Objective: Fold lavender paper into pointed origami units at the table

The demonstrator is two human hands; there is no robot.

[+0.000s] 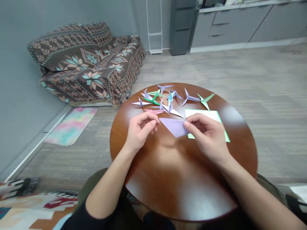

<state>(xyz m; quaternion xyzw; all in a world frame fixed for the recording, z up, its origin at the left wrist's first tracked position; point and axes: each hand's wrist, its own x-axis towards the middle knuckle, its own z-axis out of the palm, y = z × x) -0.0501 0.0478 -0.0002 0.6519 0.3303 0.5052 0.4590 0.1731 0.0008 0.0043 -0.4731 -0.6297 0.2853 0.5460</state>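
So the folded lilac paper [174, 127] is mid-frame between both hands, long edge running roughly left-right. Right hand [208, 134]'s nearer, pinching its right end; left hand [141, 129]'s loosely curled by the left tip, can't tell if it's gripping.

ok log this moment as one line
right hand: holding folded purple paper; left hand: at its other end, contact unclear; table: origami figures

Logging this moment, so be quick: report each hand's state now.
Left hand: partly curled beside the lavender paper; contact can't be told.
Right hand: closed, holding that paper by its right end.
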